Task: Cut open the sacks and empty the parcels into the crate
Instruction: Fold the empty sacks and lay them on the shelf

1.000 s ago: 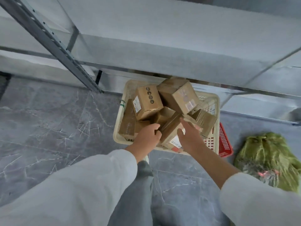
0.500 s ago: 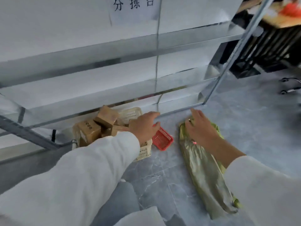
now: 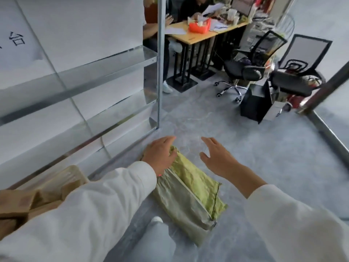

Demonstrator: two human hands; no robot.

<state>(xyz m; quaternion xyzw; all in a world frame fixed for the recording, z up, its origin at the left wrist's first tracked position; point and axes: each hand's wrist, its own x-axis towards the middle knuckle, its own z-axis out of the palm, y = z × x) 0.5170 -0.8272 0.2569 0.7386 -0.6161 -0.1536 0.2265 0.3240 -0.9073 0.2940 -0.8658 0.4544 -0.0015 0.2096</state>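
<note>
I see grey marbled floor (image 3: 245,148), a metal shelving rack (image 3: 159,72) at left, a wooden desk (image 3: 190,37) and black office chairs (image 3: 251,70) beyond.

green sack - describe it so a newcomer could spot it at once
From the metal shelving rack on the left, look down to the floor at its foot. The green sack lies flat there under the left hand. Its neighbours, the parcels, are brown.

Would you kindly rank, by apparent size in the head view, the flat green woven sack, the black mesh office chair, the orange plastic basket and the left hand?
1. Flat green woven sack
2. Black mesh office chair, though farther away
3. Left hand, close to the camera
4. Orange plastic basket, distant; true size unsure
</note>
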